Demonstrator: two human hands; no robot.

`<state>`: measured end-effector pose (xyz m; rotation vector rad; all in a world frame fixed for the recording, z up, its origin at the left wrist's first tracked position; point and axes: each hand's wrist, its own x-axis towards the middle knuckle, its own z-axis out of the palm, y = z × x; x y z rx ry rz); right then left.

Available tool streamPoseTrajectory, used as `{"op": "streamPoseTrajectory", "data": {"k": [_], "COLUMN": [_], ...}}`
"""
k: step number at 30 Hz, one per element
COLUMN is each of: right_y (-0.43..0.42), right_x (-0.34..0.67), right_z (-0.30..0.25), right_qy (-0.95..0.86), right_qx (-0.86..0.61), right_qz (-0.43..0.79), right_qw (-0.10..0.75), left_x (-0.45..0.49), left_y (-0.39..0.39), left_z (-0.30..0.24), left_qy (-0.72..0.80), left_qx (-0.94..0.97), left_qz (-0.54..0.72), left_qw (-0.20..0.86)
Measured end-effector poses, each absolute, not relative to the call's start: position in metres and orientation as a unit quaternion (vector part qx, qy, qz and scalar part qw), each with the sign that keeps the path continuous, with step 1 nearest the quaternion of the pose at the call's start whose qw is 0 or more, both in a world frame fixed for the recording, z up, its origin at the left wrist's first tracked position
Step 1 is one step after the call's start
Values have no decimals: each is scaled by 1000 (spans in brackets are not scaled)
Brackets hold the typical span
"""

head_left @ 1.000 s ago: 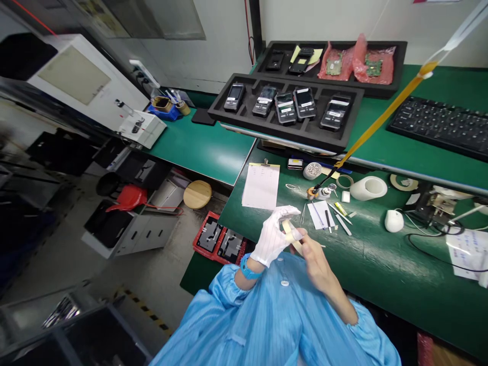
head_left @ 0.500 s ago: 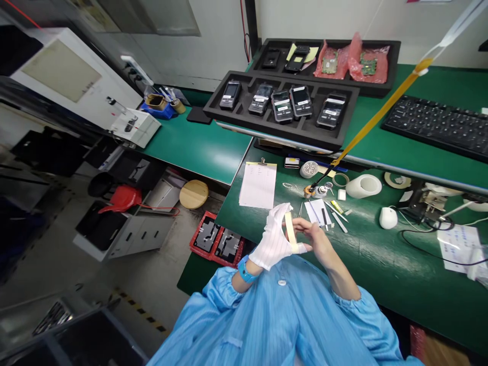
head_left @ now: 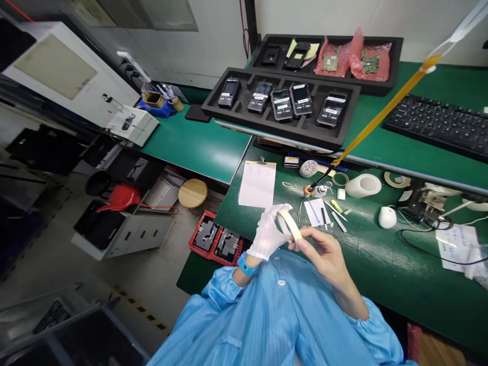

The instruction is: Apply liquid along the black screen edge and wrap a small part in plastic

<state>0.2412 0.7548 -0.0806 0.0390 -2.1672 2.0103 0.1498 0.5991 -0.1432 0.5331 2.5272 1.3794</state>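
A narrow roll of cream-coloured tape [head_left: 291, 226] is held between both hands in front of my chest, above the bench's near edge. My left hand [head_left: 267, 236], in a white glove with a blue band at the wrist, grips the roll from its left side. Bare, my right hand [head_left: 323, 249] pinches the roll's lower right edge between thumb and fingers. Just beyond the hands lie tweezers [head_left: 299, 211], a small white paper [head_left: 313, 212] with pens on it, and a clipboard with a printed sheet [head_left: 257, 184].
A black foam tray [head_left: 244, 112] with several handheld devices sits on the raised shelf. A yellow strap [head_left: 377, 119] hangs down to an electric screwdriver [head_left: 309, 189]. To the right are a white roll [head_left: 363, 186], a mouse [head_left: 388, 217] and a keyboard [head_left: 438, 124].
The tape roll has turned so its ring opening shows more. My right hand has shifted slightly right and down, its thumb now on the roll's edge.
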Motion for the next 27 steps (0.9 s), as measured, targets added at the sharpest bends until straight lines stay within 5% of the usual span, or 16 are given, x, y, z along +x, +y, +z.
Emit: {"op": "streamPoseTrajectory", "data": {"k": [11,21,27], "right_y": [751,751,740], "right_x": [274,251,229], "right_z": [-106,-116,-103], "right_qy": [-723,-818,-777], "right_qx": [15,-38,-27], "right_qz": [679,573,628], "right_qw": [127,27,-24], "left_x": [131,145,145], "left_y": [593,599,594], "left_z": [-130,-143,-134], "left_qy": [861,794,839], "left_qx": [163,139,146], "left_qz": [480,591,523], "left_qw": [-34,35,-48]}}
